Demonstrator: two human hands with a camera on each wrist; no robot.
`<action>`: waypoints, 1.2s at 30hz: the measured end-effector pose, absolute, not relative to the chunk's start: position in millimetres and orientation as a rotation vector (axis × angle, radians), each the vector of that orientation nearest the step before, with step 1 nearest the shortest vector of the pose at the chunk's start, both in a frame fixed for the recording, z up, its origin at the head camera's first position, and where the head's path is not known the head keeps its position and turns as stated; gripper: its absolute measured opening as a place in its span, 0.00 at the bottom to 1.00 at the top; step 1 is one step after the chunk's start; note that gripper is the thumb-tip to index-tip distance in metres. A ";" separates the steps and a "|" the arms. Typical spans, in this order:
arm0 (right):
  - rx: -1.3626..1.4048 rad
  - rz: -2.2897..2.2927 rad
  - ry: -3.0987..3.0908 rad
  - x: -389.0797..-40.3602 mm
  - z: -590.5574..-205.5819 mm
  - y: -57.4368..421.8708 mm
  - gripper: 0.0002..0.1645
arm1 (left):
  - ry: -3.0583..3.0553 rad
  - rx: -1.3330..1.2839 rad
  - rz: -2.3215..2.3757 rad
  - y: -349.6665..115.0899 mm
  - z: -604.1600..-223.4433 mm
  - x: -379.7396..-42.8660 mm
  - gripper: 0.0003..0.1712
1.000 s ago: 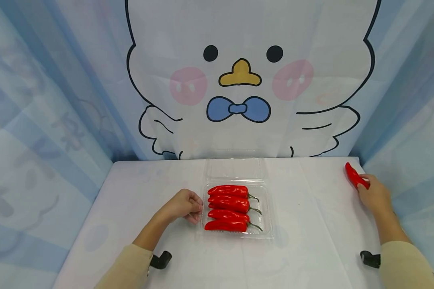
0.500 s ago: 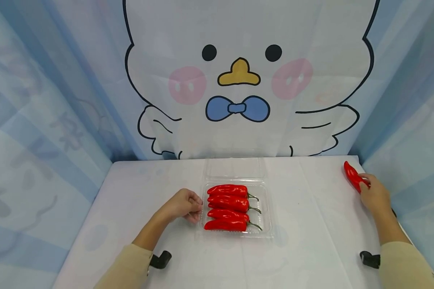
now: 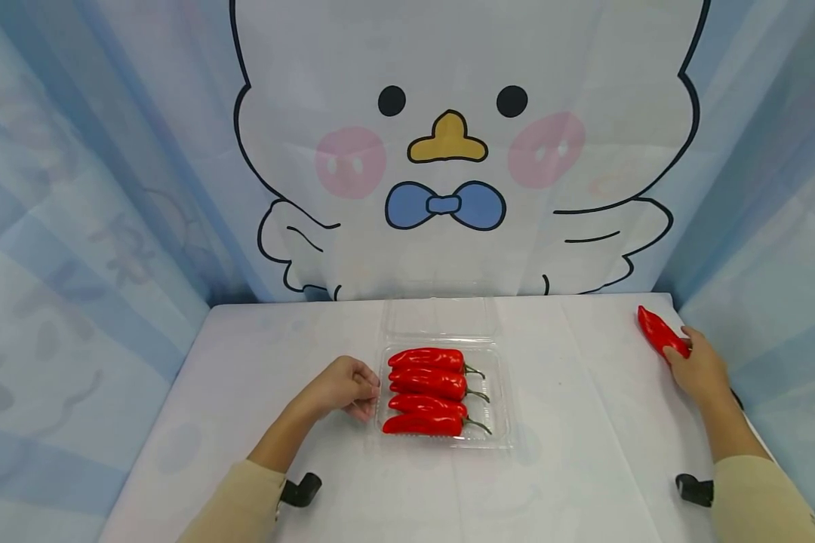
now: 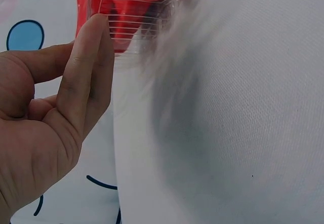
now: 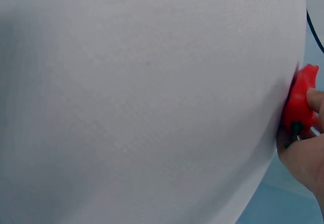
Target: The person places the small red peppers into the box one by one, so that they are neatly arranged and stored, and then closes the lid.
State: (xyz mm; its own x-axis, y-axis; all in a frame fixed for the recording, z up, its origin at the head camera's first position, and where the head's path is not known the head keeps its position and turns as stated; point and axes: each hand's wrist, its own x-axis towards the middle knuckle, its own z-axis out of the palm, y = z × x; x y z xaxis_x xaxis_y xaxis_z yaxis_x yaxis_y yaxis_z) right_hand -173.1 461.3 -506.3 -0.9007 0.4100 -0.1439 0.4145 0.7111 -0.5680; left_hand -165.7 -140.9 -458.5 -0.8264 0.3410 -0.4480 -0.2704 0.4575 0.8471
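Note:
In the head view, a clear plastic clamshell container lies on the table with its lid laid back. Inside it are several red chili peppers in a row, green stems pointing right. My left hand is at the container's left edge; in the left wrist view its thumb and fingers pinch the rim near the peppers. Far to the right, my right hand grips another red chili pepper near its stem end, tip pointing away and left. The right wrist view shows this pepper between thumb and fingers.
A white cloth covers the table. Behind it hangs a curtain with a cartoon bird, and blue-white curtains close in both sides. The right hand is close to the table's right edge.
My right hand has shifted the pepper slightly left and turned it, so its tip points more to the left. The left hand and the container have stayed in place.

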 end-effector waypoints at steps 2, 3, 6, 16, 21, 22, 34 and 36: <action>0.688 -0.957 2.885 -172.7 -505.3 462.1 0.42 | 2.137 0.056 1.386 -140.9 -458.8 -165.9 0.06; 0.686 -0.952 2.881 -172.4 -504.6 462.1 0.42 | 2.137 0.054 1.387 -140.9 -459.1 -166.1 0.06; 0.674 -0.939 2.872 -170.5 -500.6 459.9 0.42 | 2.140 0.051 1.387 -141.2 -459.7 -166.2 0.05; 0.654 -0.927 2.911 -168.8 -505.0 459.9 0.41 | 2.140 0.061 1.389 -141.1 -460.2 -166.1 0.06; 0.650 -0.948 2.934 -168.6 -506.8 458.8 0.42 | 2.140 0.060 1.392 -140.8 -459.6 -166.2 0.06; 0.647 -0.951 2.940 -168.4 -507.1 458.5 0.42 | 2.141 0.058 1.392 -140.7 -459.6 -166.0 0.06; 0.627 -0.998 2.963 -163.9 -509.3 458.4 0.42 | 2.155 0.044 1.382 -140.3 -459.6 -165.8 0.06; 0.615 -1.000 2.969 -163.2 -509.1 458.6 0.42 | 2.152 0.046 1.387 -139.9 -459.4 -165.8 0.06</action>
State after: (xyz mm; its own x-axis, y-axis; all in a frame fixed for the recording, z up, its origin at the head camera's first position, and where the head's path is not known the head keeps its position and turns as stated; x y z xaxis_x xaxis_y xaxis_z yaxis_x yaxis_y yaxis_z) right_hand -163.2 458.6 -509.1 -0.9246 0.3740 -0.0729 0.3419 0.7299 -0.5919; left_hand -165.8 -139.9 -459.4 -0.8353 0.3251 -0.4434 -0.2694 0.4610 0.8455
